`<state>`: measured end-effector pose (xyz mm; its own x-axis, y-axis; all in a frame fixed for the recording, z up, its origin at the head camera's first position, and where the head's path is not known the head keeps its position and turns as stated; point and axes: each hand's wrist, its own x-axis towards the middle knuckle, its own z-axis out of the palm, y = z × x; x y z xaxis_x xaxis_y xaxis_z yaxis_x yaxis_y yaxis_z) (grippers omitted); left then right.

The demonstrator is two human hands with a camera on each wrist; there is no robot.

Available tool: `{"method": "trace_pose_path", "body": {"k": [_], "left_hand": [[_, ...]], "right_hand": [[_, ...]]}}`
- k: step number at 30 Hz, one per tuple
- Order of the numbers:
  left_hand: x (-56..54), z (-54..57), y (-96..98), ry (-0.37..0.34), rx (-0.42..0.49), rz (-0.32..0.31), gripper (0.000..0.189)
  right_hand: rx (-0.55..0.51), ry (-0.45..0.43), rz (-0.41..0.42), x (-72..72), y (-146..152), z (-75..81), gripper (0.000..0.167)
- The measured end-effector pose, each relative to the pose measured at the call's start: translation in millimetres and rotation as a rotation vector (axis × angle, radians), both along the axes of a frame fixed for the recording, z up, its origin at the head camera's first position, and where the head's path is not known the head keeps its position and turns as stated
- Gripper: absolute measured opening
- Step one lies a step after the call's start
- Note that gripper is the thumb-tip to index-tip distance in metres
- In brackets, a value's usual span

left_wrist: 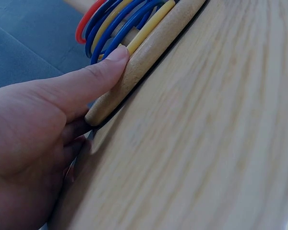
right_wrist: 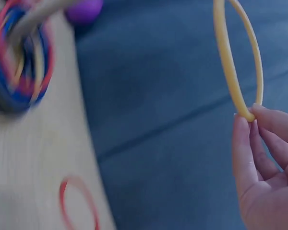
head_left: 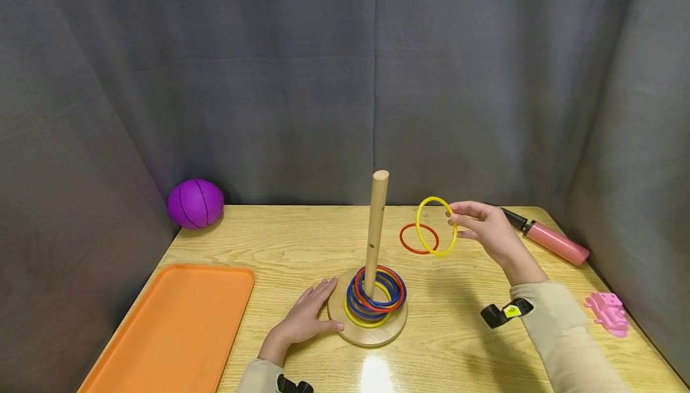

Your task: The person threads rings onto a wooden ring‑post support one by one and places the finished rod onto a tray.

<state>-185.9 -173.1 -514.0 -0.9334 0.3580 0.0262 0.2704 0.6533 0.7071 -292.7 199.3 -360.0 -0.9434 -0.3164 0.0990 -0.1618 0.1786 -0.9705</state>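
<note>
A wooden peg [head_left: 375,231] stands upright on a round wooden base [head_left: 372,337]. Blue, red and yellow rings [head_left: 398,297] lie stacked around its foot. My left hand [head_left: 309,315] grips the left edge of the base, and the left wrist view shows the thumb [left_wrist: 98,72] on its top; the other fingers are partly hidden there. To the right of the peg, my right hand [head_left: 493,231] pinches a yellow ring [head_left: 418,225] by its side between thumb and fingertips, held up over the table. Behind it in the head view, a red ring [head_left: 408,248] lies flat on the wood.
An orange tray [head_left: 178,327] lies at the left, with a purple ball [head_left: 196,203] at the back left corner. Along the right edge are a pink and black hand pump [head_left: 557,242] and a small pink toy [head_left: 608,314]. Grey curtains [head_left: 302,93] enclose the table.
</note>
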Motion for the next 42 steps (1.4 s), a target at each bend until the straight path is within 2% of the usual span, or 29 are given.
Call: {"method": "trace_pose_path", "body": {"k": [2, 7, 13, 18, 23, 26, 29, 40, 42], "left_hand": [[-0.1, -0.1, 0.1, 0.002, 0.000, -0.001, 0.095], [-0.1, -0.4, 0.4, 0.008, -0.004, -0.002, 0.095], [0.7, 1.7, 0.6, -0.003, 0.008, 0.001, 0.096], [0.3, 2.7, 0.1, -0.005, 0.004, 0.003, 0.096], [-0.5, 1.5, 0.5, 0.001, -0.002, 0.002, 0.095], [-0.6, 1.0, 0.7, 0.001, 0.000, 0.001, 0.095], [-0.5, 1.2, 0.8, 0.000, 0.002, -0.001, 0.095], [1.6, 3.2, 1.3, 0.002, -0.006, 0.002, 0.095], [2.1, 3.7, 1.1, 0.001, 0.002, 0.004, 0.095]], "right_hand": [[-0.089, 0.003, 0.036, 6.9, -10.3, 11.9, 0.013], [-0.313, 0.022, 0.145, 22.9, -30.8, 39.1, 0.020], [-0.474, 0.018, 0.210, 38.1, -51.2, 64.3, 0.024], [-0.532, 0.010, 0.193, 47.4, -65.4, 76.7, 0.024], [-0.518, -0.031, 0.142, 52.0, -75.2, 79.5, 0.020], [-0.492, -0.062, 0.118, 51.1, -79.0, 72.1, 0.021], [-0.454, -0.092, 0.098, 48.4, -80.8, 57.2, 0.021], [-0.244, -0.244, 0.038, 37.4, -80.2, -23.0, 0.013], [-0.196, -0.257, 0.047, 36.5, -80.2, -39.2, 0.017]]}}
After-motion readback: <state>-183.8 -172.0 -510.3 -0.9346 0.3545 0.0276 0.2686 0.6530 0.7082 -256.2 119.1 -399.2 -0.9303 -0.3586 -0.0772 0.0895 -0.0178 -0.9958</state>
